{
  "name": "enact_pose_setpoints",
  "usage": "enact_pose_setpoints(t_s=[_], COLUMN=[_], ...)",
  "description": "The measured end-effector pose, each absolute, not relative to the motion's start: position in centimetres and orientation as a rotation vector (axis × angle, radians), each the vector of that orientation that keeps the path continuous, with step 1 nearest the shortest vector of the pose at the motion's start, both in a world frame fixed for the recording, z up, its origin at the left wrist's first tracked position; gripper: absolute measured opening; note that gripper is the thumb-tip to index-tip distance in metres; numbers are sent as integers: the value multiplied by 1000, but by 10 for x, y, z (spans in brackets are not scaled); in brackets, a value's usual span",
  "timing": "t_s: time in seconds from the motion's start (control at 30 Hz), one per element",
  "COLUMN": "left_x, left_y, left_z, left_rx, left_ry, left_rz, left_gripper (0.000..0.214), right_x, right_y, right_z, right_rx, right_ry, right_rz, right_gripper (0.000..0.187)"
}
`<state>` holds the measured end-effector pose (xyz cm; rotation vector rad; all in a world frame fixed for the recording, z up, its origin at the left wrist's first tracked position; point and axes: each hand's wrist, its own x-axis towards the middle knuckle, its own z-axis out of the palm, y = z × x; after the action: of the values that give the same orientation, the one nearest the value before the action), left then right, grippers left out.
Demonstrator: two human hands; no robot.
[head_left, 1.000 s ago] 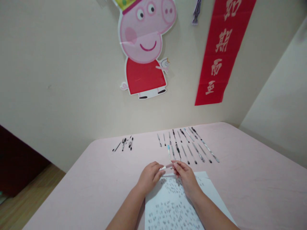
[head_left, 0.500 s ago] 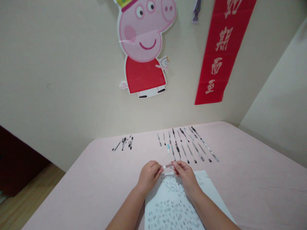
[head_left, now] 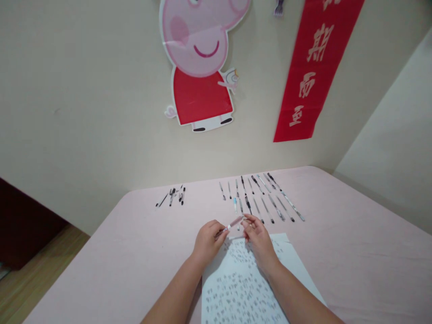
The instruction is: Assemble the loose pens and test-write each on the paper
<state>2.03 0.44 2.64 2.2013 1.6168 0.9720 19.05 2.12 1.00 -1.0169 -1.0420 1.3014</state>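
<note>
Between the thumb and fingers of my left hand (head_left: 209, 238) is a pinkish-brown pen (head_left: 235, 222) with a white band, slanting up to the right. My right hand (head_left: 258, 240) has its fingers curled at the pen's upper end, thumb and index finger closing on the tip. Whatever small part lies between those fingertips is hard to make out. Beneath both hands lies a white sheet of paper (head_left: 243, 288) covered with rows of handwriting. Just beyond the hands, a light-blue-capped pen (head_left: 235, 206) and a black pen (head_left: 248, 204) rest on the pink cloth.
Two rows of pens, including a clear pen (head_left: 268, 210), lie at the back right of the pink-covered table (head_left: 111, 265). A smaller heap of black pens and parts (head_left: 171, 197) sits at the back left. Behind stands a wall with a pig cutout (head_left: 202, 96) and red banner (head_left: 308, 76).
The pen now slants upward, with more of it showing between my hands. My right fingers have shifted to its upper tip. The view has tilted slightly downward.
</note>
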Motion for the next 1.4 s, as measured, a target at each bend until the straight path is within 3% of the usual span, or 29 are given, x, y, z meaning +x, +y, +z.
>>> enact_pose_setpoints(t_s=[0.23, 0.43, 0.63, 0.73, 0.87, 0.97, 1.27, 1.4], left_x=[21, 28, 31, 28, 23, 17, 2, 1], left_y=[7, 2, 1, 2, 4, 6, 16, 17], left_z=[23, 27, 28, 27, 19, 10, 7, 9], left_rx=[2042, 2041, 2069, 2054, 2032, 2039, 2037, 2060], left_ry=[1595, 1558, 1379, 1376, 1414, 1384, 1261, 1182], left_rz=[965, 962, 941, 923, 828, 786, 768, 747], left_gripper=[25, 26, 33, 36, 22, 36, 16, 14], right_x=[189, 189, 190, 191, 194, 194, 185, 183], right_y=[15, 16, 19, 18, 16, 14, 8, 9], right_z=[7, -1, -1, 3, 8, 10, 10, 6], right_rx=[-1035, -967, -996, -1034, -1106, -1155, -971, -1030], right_ry=[-1436, -1680, -1620, -1531, -1420, -1397, -1530, -1728], right_rz=[884, 792, 789, 826, 878, 991, 1578, 1455], right_gripper=[20, 40, 39, 33, 30, 31, 58, 33])
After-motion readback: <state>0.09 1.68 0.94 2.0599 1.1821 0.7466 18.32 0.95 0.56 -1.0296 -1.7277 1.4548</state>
